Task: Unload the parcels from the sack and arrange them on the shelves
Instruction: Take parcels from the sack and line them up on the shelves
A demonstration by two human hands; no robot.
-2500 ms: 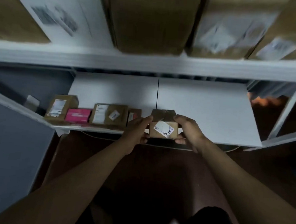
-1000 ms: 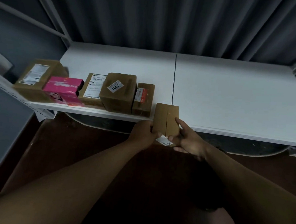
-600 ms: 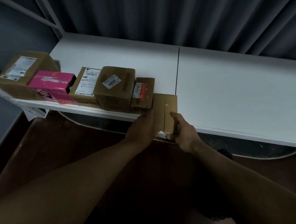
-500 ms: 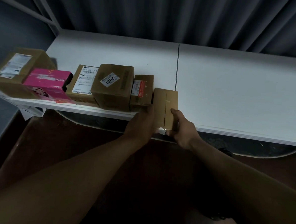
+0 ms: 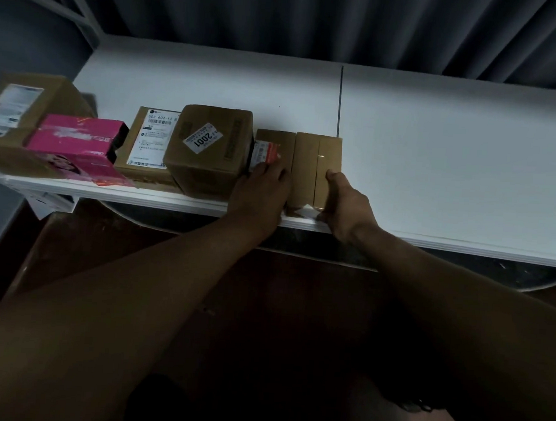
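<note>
A small brown cardboard parcel (image 5: 316, 167) is seen standing on the white shelf (image 5: 452, 156), at its front edge, just left of the seam between the two shelf boards. It is held from both sides. The left hand (image 5: 261, 193) is laid against its left face, with the fingers lying over the front of the neighbouring small parcel with a red and white label (image 5: 269, 148); how far these fingers are curled cannot be told. The right hand (image 5: 347, 204) is pressed against the right face of the parcel, with the thumb placed on its top and the other fingers hidden behind the box.

The held parcel is set touching the small labelled parcel, at the right end of a row. Further left in this row are found a larger brown box marked "2001" (image 5: 209, 147), a flat box with a white shipping label (image 5: 150, 140), a pink box (image 5: 76, 139), and a large brown carton (image 5: 21, 120) at the far left, partly blurred. A dark grey pleated curtain (image 5: 314, 20) is hung behind the shelf.
</note>
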